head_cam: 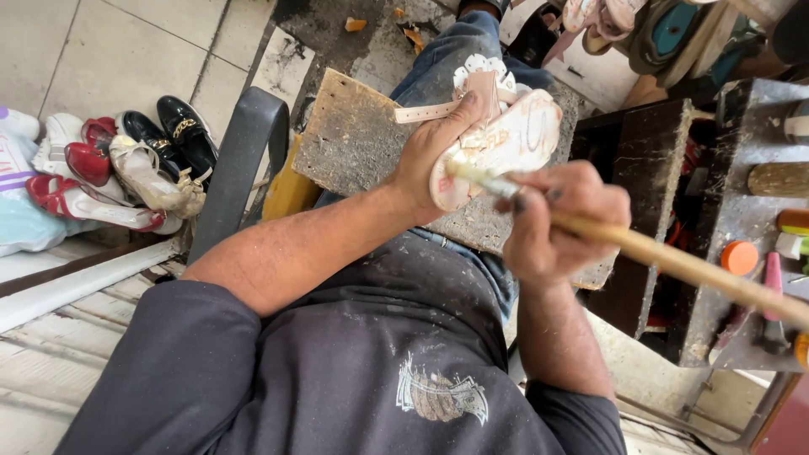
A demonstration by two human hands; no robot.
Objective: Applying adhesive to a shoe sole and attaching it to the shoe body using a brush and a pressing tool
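Sandal (506, 143), small and pale pink, sits sole-up over the worn wooden board (362, 139) on the person's lap, and the left hand (434, 156) has its grip wrapped tight around the heel end. Right hand (560, 223), just beside the sandal, pinches a long wooden-handled brush (666, 259) in closed fingers, bristles touching the sole's edge. Left of the board, well apart, a heap of shoes (126, 164) lies on the tiled floor (109, 50); right of it stands a cluttered tabletop (754, 168).
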